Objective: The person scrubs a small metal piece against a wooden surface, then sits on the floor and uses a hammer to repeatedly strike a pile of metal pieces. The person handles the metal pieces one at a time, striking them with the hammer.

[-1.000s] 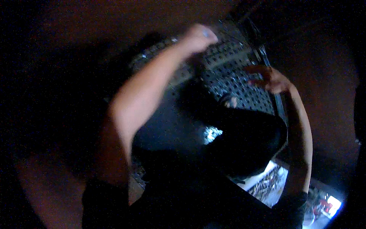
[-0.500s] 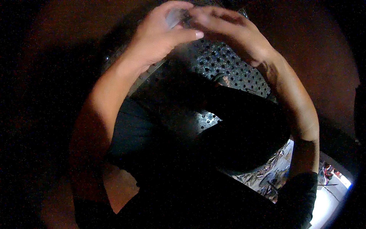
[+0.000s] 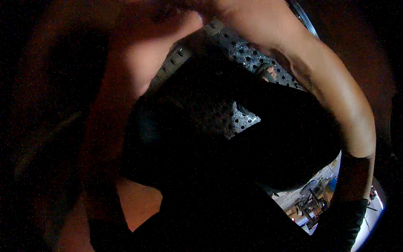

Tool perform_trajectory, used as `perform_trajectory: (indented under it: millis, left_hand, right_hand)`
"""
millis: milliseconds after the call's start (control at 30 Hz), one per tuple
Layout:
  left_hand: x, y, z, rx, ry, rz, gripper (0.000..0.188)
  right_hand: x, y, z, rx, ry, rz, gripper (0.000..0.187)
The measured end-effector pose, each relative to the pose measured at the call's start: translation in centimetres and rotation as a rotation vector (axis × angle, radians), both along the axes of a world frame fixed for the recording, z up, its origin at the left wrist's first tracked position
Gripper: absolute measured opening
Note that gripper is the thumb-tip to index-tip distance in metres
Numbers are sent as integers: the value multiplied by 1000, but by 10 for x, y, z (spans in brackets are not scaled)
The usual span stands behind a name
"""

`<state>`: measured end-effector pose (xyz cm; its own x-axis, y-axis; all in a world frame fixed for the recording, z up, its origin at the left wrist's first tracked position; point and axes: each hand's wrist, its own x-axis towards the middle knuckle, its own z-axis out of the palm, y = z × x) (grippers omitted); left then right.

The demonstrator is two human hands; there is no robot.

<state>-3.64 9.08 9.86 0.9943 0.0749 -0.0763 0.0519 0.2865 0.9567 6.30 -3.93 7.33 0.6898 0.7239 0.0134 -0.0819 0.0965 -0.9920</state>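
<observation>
Both of my hands are raised close together at the top edge. My left hand (image 3: 166, 35) is half in shadow, its thumb stretched toward the right hand and its other fingers curled in the dark. Whatever it grips, if anything, is hidden. My right hand (image 3: 252, 19) comes in from the right with the wrist bent inward; its fingers run into shadow and past the top edge. Just outside my right wrist run thin shiny strands (image 3: 305, 19), perhaps cable or wire.
Below my hands lies a metal plate with round holes (image 3: 247, 52), bordered by a slotted metal strip (image 3: 173, 64). A foot in a dark sandal (image 3: 268, 73) rests on it. Dark-clothed legs (image 3: 294, 122) cover much of the middle. Clutter (image 3: 310, 206) shows at lower right.
Both hands have moved up toward the top edge, the left into deeper shadow. The shiny strands have come into view beside my right wrist. My view has shifted somewhat.
</observation>
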Motion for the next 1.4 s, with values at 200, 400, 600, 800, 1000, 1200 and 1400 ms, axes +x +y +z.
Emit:
perform_trajectory:
  millis: [200,400,600,800,1000,1200,1400]
  left_hand:
    - [-14,7,-28,76,-17,95,39]
    - [-53,8,-34,261,106,165,33]
    - [-145,-28,-69,393,183,268,24]
    - [-172,-57,-118,548,75,309,18]
    - [-196,-94,-135,618,-76,361,19]
    - [-159,-93,-126,888,-280,611,25]
    - [-111,-78,-109,832,-336,648,46]
  right_hand:
    - [-21,4,3,-10,-46,-56,22]
    - [-38,-13,-2,1,-8,-148,20]
    - [-78,-71,-54,-22,230,-180,22]
    - [-101,-96,-94,5,300,-194,20]
    - [-129,-121,-116,-4,347,-219,22]
    - [-122,-132,-131,149,339,-182,23]
    - [-101,-108,-169,221,212,-260,20]
